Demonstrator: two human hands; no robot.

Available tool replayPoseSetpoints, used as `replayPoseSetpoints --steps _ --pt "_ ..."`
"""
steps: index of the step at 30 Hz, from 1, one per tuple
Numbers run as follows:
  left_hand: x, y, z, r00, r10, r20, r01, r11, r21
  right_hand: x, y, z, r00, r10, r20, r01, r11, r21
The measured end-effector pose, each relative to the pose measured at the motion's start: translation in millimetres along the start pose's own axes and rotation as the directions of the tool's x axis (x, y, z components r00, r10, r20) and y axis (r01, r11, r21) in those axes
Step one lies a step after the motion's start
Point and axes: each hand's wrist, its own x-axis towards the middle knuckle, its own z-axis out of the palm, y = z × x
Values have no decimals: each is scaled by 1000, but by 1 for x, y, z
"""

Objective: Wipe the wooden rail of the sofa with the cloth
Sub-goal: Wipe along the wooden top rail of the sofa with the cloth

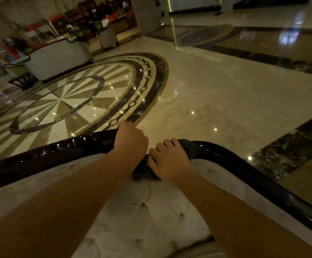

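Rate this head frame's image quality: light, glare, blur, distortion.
Head view: dim, warm indoor light; pinpoint ceiling-light glare on the floor and glossy rail; wide-angle bending curves the rail and floor borders; far counters at upper left are blurred; the dark cloth under the right hand shows little detail.

Both hands rest on the rail (58, 148), the cloth (190, 148) under the right, cushion (142, 211) nearer, floor (216, 90) beyond.

Dim warm light, floor (216, 94) glare, soft blur
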Motion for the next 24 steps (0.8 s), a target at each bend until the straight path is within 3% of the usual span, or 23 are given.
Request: replayPoseSetpoints --steps 1,2,4,6,8,9,11,13,16,20,24 --pt "5 11 5 999 30 29 -29 998 -59 -2 12 -3 1000 21 -1 -21 1000 -17" --pt "11 25 10 996 55 68 -38 971 -236 -6 25 -5 998 60 -14 -60 998 -19" --pt "21 50 14 984 102 145 1 816 -578 -18 53 -7 984 154 -91 -157 987 -28" --pt "31 76 17 994 70 83 13 679 -734 -36 81 -8 952 254 -171 -260 965 -16" --pt "39 107 9 998 -50 -30 3 569 -823 -62 105 -8 914 342 -219 -350 937 4" --pt "43 120 3 991 -100 -84 -11 576 -817 -75 113 -8 902 373 -216 -379 925 16" --pt "48 155 -17 968 -111 -225 -80 716 -694 -114 136 -9 874 461 -152 -463 886 24" --pt "49 193 -46 943 -29 -332 -179 796 -578 -168 163 -12 838 535 -102 -539 843 -4" --pt "42 241 -73 915 148 -375 -314 846 -432 -242 183 -23 805 593 -21 -592 801 -89" --pt "1 321 -117 828 421 -370 -535 792 -294 -318 195 -50 755 656 -17 -647 740 -182" --pt "-61 389 -155 733 471 -492 -666 645 -374 -398 180 -90 695 718 -49 -712 676 -190"
